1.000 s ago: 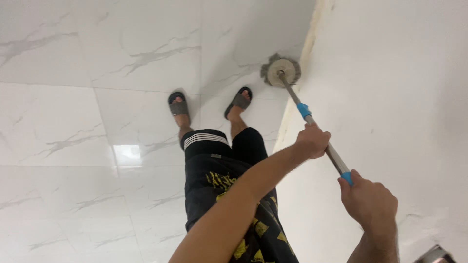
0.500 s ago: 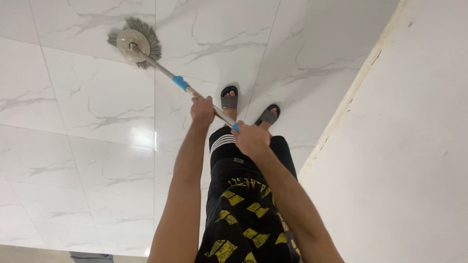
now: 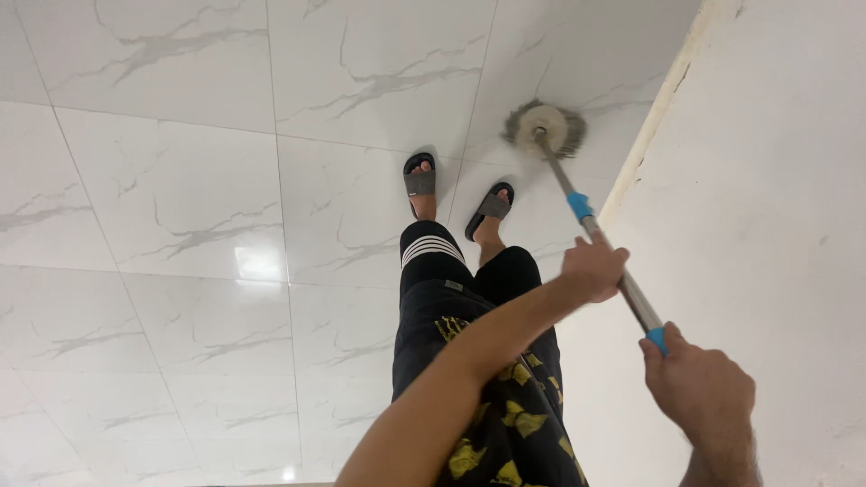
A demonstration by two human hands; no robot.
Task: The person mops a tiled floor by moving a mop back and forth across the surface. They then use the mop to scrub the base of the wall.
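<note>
right hand (image 3: pixel 699 388): nearest the camera, low at the right; fingers wrapped around the upper end of the mop handle, just above a blue collar that shows at the top of the fist
left hand (image 3: pixel 594 269): further down the pole, the forearm reaching across from the lower middle; clenched around the shaft, knuckles toward the camera
mop handle (image 3: pixel 631 293): a thin metal pole, silver-grey, slanting from the right hand up and left toward the floor; between the two hands a bare metal stretch, beyond the left hand a second blue sleeve (image 3: pixel 580 206), then a narrower grey length down to the head
shorts (image 3: pixel 469 361): black with yellow shapes and white stripes at one knee, directly below the arms
sandals (image 3: pixel 419 176): dark slides on both feet, flat on the tiles, the right one just beside the mop head
mop head (image 3: pixel 544 128): round, pale disc in the middle with a fringe of grey-brown strands; lying flat on the floor close to the foot of the wall
floor (image 3: pixel 180 180): glossy white tiles with grey marble veins; a bright light reflection at the left
wall (image 3: pixel 776 180): plain white, along the right side, a chipped cream edge where it meets the tiles
</note>
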